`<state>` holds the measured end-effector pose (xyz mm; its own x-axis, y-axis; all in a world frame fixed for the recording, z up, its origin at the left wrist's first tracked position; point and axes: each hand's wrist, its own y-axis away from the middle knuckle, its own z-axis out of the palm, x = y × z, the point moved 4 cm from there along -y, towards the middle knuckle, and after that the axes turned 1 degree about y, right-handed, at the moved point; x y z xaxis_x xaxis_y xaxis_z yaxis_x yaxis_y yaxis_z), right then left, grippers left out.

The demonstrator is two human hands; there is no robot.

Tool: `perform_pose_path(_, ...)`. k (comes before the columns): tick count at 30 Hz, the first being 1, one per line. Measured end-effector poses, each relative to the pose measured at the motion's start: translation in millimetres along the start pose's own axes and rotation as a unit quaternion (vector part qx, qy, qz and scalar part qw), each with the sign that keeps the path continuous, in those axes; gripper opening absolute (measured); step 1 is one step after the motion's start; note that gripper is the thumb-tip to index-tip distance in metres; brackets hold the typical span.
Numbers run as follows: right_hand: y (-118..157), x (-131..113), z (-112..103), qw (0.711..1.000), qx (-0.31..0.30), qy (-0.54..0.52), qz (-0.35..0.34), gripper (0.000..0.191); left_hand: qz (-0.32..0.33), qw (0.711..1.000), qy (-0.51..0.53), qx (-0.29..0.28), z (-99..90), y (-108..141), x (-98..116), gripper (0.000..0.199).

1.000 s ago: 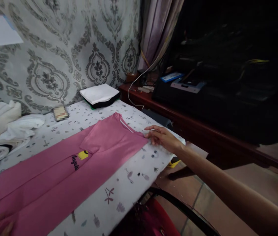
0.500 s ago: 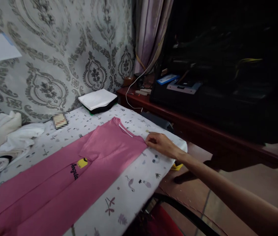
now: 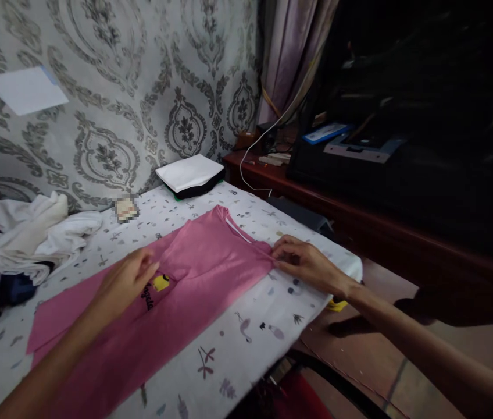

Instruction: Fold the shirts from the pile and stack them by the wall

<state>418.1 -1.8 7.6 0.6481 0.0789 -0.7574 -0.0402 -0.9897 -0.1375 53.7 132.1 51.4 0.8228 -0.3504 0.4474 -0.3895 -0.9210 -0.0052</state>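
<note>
A pink T-shirt [image 3: 211, 297] with a yellow print and dark lettering lies partly folded on the patterned white cloth. Its neckline points toward the far right, with one sleeve laid inward over the body. At the shoulder edge near the collar, my right hand [image 3: 299, 262] pinches the fabric between thumb and fingers. My left hand [image 3: 128, 273] is over the shirt, left of the yellow print, fingers loosely curled with a gap to the thumb and no cloth visible between them. My left forearm hides part of the shirt's lower half.
A heap of clothes [image 3: 32, 238] is on the left. By the wall sit a small pixelated item [image 3: 126, 209] and a folded white-and-black stack [image 3: 190, 173]. A dark red desk [image 3: 250, 169] with a cable and a large black object [image 3: 403, 192] borders the right side.
My left hand has come from the shirt's lower left corner up to beside the print. My right hand still grips the shoulder edge. The view has shifted slightly left.
</note>
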Motion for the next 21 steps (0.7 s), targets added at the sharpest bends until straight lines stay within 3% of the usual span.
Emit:
perform_pose_path(2,0.8,0.2,3.3,1.0,0.006,-0.029,-0.006,0.027,0.033,0.998,-0.058,-0.017,16.5,-35.7,21.7,0.03)
perform_pose_path(5,2.5,3.7,6.1,0.999,0.014,-0.05,0.012,0.029,0.003,0.992,-0.121,-0.021,39.2,-78.8,40.8,0.029)
perform_pose_path(7,3.6,6.3,6.4,0.998,0.008,-0.06,0.035,0.03,-0.02,0.99,-0.137,-0.014,48.6,-92.0,43.3,0.026)
perform_pose_path(11,3.2,5.8,4.0,0.994,-0.001,-0.087,0.061,0.03,-0.025,0.991,-0.133,-0.019,53.9,-93.5,30.2,0.016)
perform_pose_path(16,-3.0,6.0,4.3,0.993,0.009,-0.089,0.071,0.027,-0.018,0.997,-0.071,-0.017,47.3,-88.7,12.3,0.019)
perform_pose_path(21,-5.6,9.2,7.2,0.994,0.01,-0.08,0.07,0.029,-0.037,0.999,0.014,-0.008,41.2,-80.8,7.7,0.02)
